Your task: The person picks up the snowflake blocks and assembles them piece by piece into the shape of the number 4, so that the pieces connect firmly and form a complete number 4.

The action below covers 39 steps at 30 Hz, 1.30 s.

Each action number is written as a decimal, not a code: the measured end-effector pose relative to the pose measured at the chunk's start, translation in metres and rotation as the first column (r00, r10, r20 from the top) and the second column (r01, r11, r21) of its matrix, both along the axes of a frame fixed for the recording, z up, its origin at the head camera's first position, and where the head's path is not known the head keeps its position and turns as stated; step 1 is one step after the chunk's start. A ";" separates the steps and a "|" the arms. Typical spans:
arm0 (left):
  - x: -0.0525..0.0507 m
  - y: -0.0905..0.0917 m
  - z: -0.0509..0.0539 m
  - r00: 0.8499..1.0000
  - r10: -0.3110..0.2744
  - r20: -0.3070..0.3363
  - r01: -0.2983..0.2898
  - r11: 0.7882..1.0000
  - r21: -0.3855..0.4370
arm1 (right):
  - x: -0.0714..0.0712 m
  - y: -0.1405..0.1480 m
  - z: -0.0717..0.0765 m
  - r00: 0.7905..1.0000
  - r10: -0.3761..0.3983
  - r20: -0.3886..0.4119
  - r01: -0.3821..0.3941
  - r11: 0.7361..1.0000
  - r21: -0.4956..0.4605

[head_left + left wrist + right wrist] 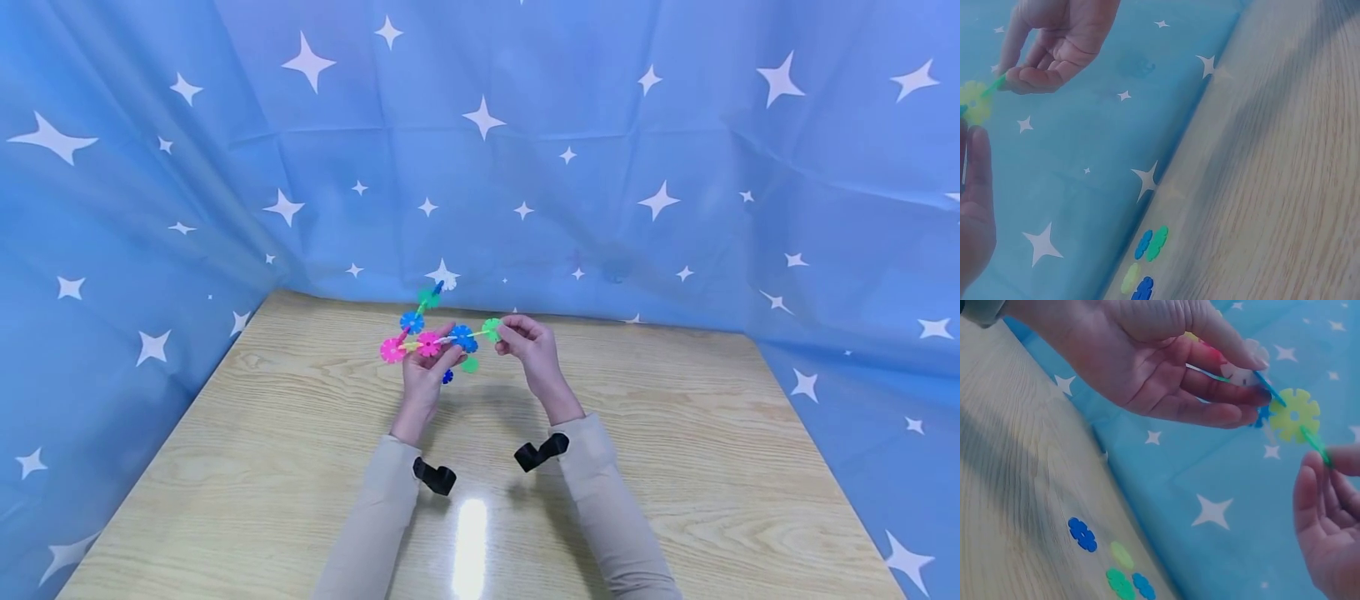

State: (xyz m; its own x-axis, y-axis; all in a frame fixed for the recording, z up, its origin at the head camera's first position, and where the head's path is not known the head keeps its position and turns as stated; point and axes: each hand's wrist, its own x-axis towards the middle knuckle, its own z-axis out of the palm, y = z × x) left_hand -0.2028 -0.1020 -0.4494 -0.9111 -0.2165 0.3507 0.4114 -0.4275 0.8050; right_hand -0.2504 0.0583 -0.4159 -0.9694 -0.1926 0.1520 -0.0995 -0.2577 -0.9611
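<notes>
A chain of notched plastic snowflake discs in pink, blue, green, yellow and white is held up above the table. My left hand (422, 382) holds the chain from below, its thumb and fingers pinching a blue disc (462, 337). At the chain's right end, my right hand (534, 350) pinches a green disc (491, 329) between thumb and fingertips. In the right wrist view, a yellow disc (1284, 424) sits between the blue and green ones, and the green disc's edge meets it. The other arm runs from a pink disc (392, 350) back to a white disc (448, 282).
Several loose discs lie on the wooden table (675, 450) near its back edge, among them a dark blue disc (1082, 535) and a green disc (1120, 584). A blue star-patterned curtain (525, 167) hangs behind the table and along its sides.
</notes>
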 end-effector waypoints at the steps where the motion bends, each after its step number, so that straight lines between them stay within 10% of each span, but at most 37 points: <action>1: 0.000 0.000 0.000 1.000 0.003 0.005 -0.002 1.000 -0.011 | 0.000 0.000 0.000 1.000 0.004 0.012 -0.004 1.000 -0.011; 15: 0.001 0.000 -0.003 0.984 0.130 0.119 -0.141 0.986 0.085 | 0.000 -0.009 -0.005 0.993 0.051 0.103 -0.045 0.997 -0.055; 24: 0.003 -0.008 0.005 0.987 0.128 0.099 -0.147 0.962 0.228 | -0.009 -0.017 -0.026 0.988 0.018 0.156 -0.041 0.988 0.146; 27: 0.004 -0.011 0.005 0.988 0.130 0.081 -0.145 0.964 0.222 | -0.016 -0.021 -0.046 0.987 -0.012 0.160 -0.048 0.930 0.365; 31: 0.004 -0.012 0.007 0.986 0.147 0.083 -0.161 0.967 0.198 | -0.024 -0.027 -0.070 0.997 -0.016 0.074 -0.033 0.782 0.623; 39: 0.004 -0.012 0.013 0.983 0.160 0.086 -0.173 0.970 0.172 | -0.030 -0.041 -0.080 0.996 0.039 -0.086 0.047 0.589 0.807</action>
State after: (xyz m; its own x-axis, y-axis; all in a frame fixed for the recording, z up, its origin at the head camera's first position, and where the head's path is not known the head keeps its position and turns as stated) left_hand -0.1986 -0.1142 -0.4367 -0.8783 -0.4201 0.2284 0.4333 -0.4970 0.7519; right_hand -0.2809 0.0172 -0.4959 -0.9617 -0.2736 0.0165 -0.1895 0.6202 -0.7612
